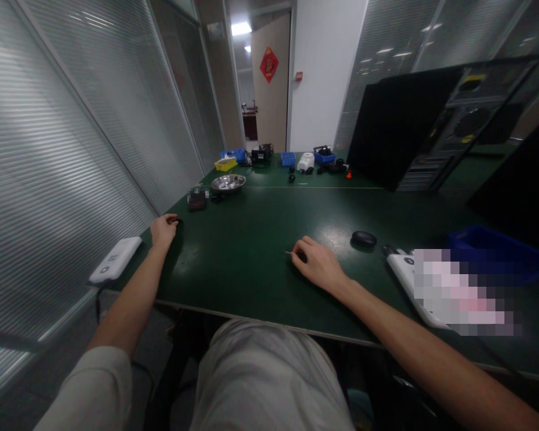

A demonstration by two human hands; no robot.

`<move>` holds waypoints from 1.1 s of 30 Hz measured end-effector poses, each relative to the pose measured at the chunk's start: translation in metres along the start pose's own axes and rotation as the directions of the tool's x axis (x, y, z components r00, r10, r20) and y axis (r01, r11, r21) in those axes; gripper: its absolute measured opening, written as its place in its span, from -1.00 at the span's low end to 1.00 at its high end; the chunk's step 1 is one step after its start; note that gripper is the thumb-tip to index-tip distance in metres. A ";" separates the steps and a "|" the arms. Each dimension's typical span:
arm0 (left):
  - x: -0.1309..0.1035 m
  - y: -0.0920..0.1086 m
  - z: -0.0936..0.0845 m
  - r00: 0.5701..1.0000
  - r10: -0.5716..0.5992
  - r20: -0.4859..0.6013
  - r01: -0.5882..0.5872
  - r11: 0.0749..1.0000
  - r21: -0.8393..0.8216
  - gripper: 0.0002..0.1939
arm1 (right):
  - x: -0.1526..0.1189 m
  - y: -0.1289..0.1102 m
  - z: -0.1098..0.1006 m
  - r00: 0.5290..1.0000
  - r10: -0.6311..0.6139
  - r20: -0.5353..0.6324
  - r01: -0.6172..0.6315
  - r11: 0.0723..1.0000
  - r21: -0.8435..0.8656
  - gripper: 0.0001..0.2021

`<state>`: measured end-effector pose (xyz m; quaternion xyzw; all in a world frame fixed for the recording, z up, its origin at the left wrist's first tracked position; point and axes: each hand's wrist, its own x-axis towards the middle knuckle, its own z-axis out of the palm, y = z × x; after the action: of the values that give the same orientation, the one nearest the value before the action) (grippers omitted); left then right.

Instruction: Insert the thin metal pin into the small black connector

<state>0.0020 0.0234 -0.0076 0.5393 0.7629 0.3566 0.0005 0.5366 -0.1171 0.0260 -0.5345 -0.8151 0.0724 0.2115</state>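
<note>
My right hand (318, 263) rests on the green tabletop (242, 239). Its thumb and fingers are pinched together on a thin, light-coloured pointed thing (288, 252) that sticks out to the left; the rest of it is hidden. At the table's left edge lies my left hand (163, 230), its fingers curled closed. Something small and dark shows by those fingertips, too small to name. A black oval case (363, 239) sits to the right of my right hand. Beyond my left hand is a dark flat pouch-like item (197, 202), partly blurred out.
A white device (115, 260) with a cable lies at the left edge. On the right are another white device (415, 290), a blue bin (498, 254) and a large black computer case (399, 126). A metal bowl (229, 184) and several small trays stand toward the far end.
</note>
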 end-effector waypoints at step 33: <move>-0.004 0.006 -0.005 0.997 0.078 0.013 -0.078 0.996 0.030 -0.65 | -0.001 -0.001 -0.001 1.000 0.002 0.006 -0.002 1.000 -0.004 -0.84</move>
<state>0.0069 0.0186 -0.0021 0.5709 0.7465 0.3414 -0.0170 0.5365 -0.1187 0.0275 -0.5353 -0.8155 0.0729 0.2078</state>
